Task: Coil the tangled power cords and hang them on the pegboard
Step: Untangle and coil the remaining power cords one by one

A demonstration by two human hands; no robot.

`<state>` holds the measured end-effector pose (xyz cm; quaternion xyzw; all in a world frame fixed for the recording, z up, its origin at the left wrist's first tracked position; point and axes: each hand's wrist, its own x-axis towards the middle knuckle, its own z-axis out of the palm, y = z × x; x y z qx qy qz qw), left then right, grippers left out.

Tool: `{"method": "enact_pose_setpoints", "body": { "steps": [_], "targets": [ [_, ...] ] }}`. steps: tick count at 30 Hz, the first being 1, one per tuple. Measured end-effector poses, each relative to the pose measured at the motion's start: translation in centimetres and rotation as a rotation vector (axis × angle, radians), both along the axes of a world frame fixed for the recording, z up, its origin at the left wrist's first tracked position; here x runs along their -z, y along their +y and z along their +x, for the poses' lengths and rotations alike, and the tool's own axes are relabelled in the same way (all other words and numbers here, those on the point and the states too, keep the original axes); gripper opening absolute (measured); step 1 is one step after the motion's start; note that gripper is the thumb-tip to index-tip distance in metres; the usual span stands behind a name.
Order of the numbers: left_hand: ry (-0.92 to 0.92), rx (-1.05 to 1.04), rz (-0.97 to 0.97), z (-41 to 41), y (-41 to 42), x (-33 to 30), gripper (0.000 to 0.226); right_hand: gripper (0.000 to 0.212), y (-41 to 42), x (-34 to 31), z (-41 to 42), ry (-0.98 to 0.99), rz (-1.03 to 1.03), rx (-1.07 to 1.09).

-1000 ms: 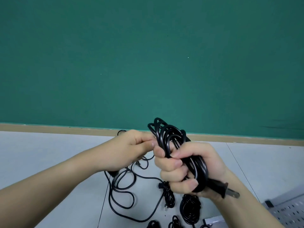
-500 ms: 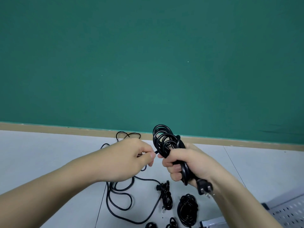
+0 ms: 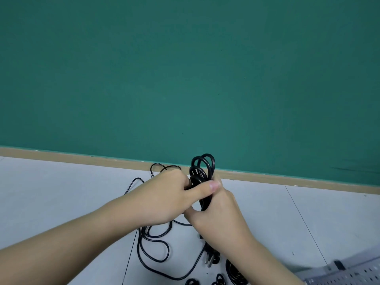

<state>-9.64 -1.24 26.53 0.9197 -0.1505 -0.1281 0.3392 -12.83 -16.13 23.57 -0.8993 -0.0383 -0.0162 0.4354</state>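
Note:
A coiled black power cord [image 3: 202,171] stands upright between both hands, its loops sticking up above them. My right hand [image 3: 218,212] grips the coil's lower part from the right, back of the hand toward me. My left hand [image 3: 170,196] closes on the coil from the left, its thumb pressed across the strands. The cord's plug [image 3: 208,260] hangs below my right wrist. A loose tangled black cord [image 3: 154,243] lies on the grey surface beneath the hands. Several small coiled cords [image 3: 234,272] lie at the bottom edge. The grey pegboard [image 3: 349,274] shows at the lower right corner.
A green wall [image 3: 185,79] with a tan baseboard [image 3: 82,159] rises just behind the grey work surface [image 3: 51,192]. Thin seams run across the surface.
My right hand rolled over, so its back now faces me and the plug hangs lower. My left hand went from pinching a strand to gripping the coil, thumb across it.

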Motion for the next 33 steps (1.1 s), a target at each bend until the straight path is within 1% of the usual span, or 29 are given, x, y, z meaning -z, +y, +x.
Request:
{"method": "enact_pose_setpoints", "body": {
  "steps": [1, 3, 4, 6, 8, 11, 12, 13, 16, 18, 21, 22, 26, 28, 30, 32, 33],
  "targets": [
    [-0.002, 0.009, 0.013, 0.0, 0.1, 0.1, 0.094, 0.040, -0.1, -0.3, -0.1, 0.028, 0.032, -0.017],
    [-0.015, 0.024, 0.007, 0.1, 0.0, 0.3, 0.088, 0.047, -0.3, -0.7, -0.3, 0.058, 0.067, -0.050],
    [-0.006, 0.032, -0.019, 0.2, 0.0, 0.2, 0.084, 0.051, -0.5, -0.9, -0.3, 0.073, 0.082, -0.074],
    [0.020, 0.054, -0.104, 0.7, 0.2, -0.1, 0.083, 0.054, -1.2, -1.5, -0.1, 0.124, 0.130, -0.119],
    [0.040, 0.041, -0.229, 1.1, 0.7, -0.7, 0.080, 0.046, -2.0, -2.3, 0.3, 0.177, 0.238, -0.150],
    [0.051, 0.039, -0.379, 1.1, 1.1, -1.6, 0.071, 0.020, -2.6, -3.5, 0.6, 0.303, 0.511, -0.226],
    [0.059, 0.055, -0.406, 0.9, 1.1, -1.8, 0.074, 0.017, -2.7, -3.5, 0.6, 0.360, 0.585, -0.252],
    [0.083, 0.073, -0.420, 0.8, 1.0, -1.8, 0.081, 0.017, -2.8, -3.5, 0.6, 0.393, 0.616, -0.270],
    [0.168, 0.078, -0.427, 0.2, 0.5, -1.6, 0.100, 0.015, -2.8, -3.0, 0.7, 0.340, 0.559, -0.261],
    [0.219, 0.082, -0.355, -0.3, 0.0, -1.1, 0.102, 0.018, -2.7, -2.4, 0.7, 0.299, 0.477, -0.210],
    [0.298, 0.079, -0.251, -0.7, -0.5, -0.3, 0.085, 0.033, -2.7, -1.6, 0.6, 0.267, 0.329, -0.135],
    [0.319, 0.082, -0.229, -0.7, -0.6, -0.3, 0.081, 0.035, -2.8, -1.6, 0.6, 0.250, 0.277, -0.122],
    [0.329, 0.040, -0.192, -0.8, -0.3, -1.7, 0.069, 0.023, -3.0, -1.5, 0.6, 0.104, 0.081, -0.081],
    [0.368, 0.040, -0.244, -0.6, 0.0, -2.2, 0.059, 0.022, -3.0, -1.4, 0.7, 0.035, 0.008, -0.074],
    [0.416, 0.050, -0.410, -0.2, 0.3, -2.3, 0.049, 0.022, -3.0, -1.4, 0.7, -0.033, -0.094, -0.033],
    [0.442, 0.037, -0.538, 0.1, 0.1, -2.1, 0.051, 0.036, -2.7, -1.3, 0.6, -0.106, -0.222, 0.038],
    [0.434, 0.023, -0.562, 0.2, -0.2, -1.9, 0.053, 0.043, -2.5, -1.3, 0.6, -0.135, -0.273, 0.073]
  ]
}}
